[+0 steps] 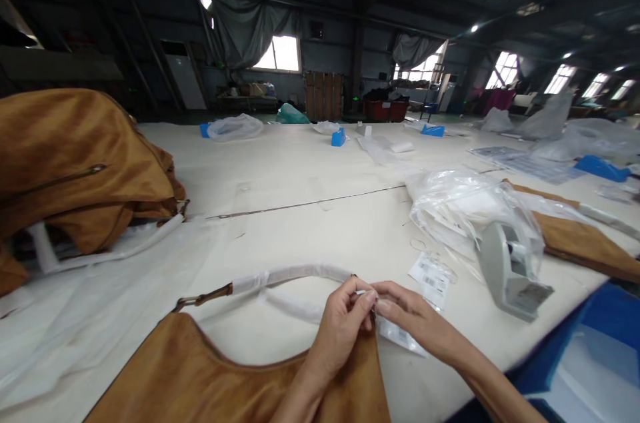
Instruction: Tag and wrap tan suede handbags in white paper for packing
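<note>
While left hand [336, 323] and right hand [417, 315] pinch closed by the strap [295, 273] end on the bag [200, 373], gripped bit unclear, the next move calls for fine fingertip control.

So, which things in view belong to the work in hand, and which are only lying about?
Seemingly in the work:
- left hand, right hand
- brown bag under them
- its wrapped strap
- label packet beside the hands

Seemingly just lying about:
- grey tape dispenser
- clear plastic
- heaped brown bags
</note>
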A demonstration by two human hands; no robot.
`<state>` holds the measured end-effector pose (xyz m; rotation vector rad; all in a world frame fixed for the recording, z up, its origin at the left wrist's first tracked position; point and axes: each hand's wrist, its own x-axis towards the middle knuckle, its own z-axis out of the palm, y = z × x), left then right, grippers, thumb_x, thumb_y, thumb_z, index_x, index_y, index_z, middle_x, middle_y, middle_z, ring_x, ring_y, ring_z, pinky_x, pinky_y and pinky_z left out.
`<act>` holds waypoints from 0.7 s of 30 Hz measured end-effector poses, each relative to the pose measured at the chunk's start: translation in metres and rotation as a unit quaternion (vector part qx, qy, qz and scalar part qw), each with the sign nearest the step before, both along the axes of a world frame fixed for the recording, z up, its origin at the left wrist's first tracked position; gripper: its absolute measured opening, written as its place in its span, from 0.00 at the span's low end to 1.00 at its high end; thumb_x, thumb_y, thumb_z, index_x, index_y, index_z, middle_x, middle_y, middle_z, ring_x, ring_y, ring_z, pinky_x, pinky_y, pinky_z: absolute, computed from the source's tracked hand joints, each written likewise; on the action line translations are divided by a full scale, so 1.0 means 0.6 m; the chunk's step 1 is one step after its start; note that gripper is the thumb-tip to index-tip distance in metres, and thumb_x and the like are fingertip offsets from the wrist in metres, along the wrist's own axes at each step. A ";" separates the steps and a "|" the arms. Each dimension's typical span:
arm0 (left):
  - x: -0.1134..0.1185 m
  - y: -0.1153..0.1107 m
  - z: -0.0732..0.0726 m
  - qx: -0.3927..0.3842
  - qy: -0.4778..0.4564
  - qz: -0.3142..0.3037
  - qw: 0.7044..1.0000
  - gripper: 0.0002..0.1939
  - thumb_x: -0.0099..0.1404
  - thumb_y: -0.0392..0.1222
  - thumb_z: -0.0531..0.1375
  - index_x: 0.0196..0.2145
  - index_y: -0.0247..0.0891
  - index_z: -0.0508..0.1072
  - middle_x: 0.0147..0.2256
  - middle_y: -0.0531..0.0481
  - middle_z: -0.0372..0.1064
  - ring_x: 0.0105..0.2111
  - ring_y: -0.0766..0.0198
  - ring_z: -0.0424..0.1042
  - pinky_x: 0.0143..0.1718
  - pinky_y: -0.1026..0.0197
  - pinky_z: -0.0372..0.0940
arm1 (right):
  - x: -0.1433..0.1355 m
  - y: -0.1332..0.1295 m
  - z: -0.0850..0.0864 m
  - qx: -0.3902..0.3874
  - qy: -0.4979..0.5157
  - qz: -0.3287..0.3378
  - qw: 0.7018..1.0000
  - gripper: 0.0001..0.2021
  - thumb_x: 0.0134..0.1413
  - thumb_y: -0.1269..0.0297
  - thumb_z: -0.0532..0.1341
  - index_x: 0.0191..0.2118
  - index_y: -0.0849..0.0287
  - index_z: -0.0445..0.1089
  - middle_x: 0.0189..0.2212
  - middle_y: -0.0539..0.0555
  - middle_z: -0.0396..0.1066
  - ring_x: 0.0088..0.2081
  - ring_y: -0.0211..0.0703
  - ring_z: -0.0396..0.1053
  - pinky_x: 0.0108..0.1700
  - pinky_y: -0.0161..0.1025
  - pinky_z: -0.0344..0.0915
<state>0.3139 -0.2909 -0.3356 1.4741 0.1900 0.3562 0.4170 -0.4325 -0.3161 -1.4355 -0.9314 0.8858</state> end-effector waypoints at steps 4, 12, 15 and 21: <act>0.001 0.005 -0.004 -0.001 0.002 0.016 1.000 0.15 0.65 0.53 0.59 0.32 0.37 0.70 0.20 0.55 0.63 0.22 0.67 0.61 0.26 0.66 0.56 | -0.005 0.015 -0.024 0.030 0.031 -0.012 0.999 0.15 0.59 0.51 0.61 0.40 0.60 0.70 0.34 0.54 0.75 0.38 0.42 0.70 0.44 0.40 0.65; 0.008 0.006 -0.007 0.037 0.020 0.048 0.998 0.17 0.64 0.54 0.58 0.29 0.37 0.70 0.25 0.53 0.67 0.24 0.66 0.61 0.28 0.65 0.57 | 0.004 -0.008 -0.042 -0.028 0.077 -0.107 0.991 0.19 0.50 0.48 0.66 0.28 0.61 0.68 0.16 0.45 0.64 0.19 0.31 0.58 0.23 0.31 0.55; 0.008 0.010 -0.015 0.106 0.063 0.103 0.987 0.19 0.66 0.57 0.54 0.30 0.38 0.69 0.28 0.51 0.69 0.27 0.63 0.64 0.32 0.62 0.58 | 0.012 -0.019 -0.049 -0.043 0.114 -0.117 0.986 0.19 0.48 0.48 0.68 0.28 0.60 0.67 0.16 0.44 0.64 0.16 0.31 0.57 0.19 0.31 0.53; 0.015 0.006 -0.038 0.275 0.243 0.099 0.925 0.17 0.60 0.55 0.59 0.40 0.41 0.65 0.33 0.49 0.73 0.34 0.55 0.70 0.35 0.59 0.56 | 0.022 -0.040 -0.069 -0.068 0.109 -0.149 0.980 0.18 0.50 0.49 0.65 0.28 0.61 0.65 0.20 0.46 0.68 0.14 0.28 0.58 0.18 0.30 0.48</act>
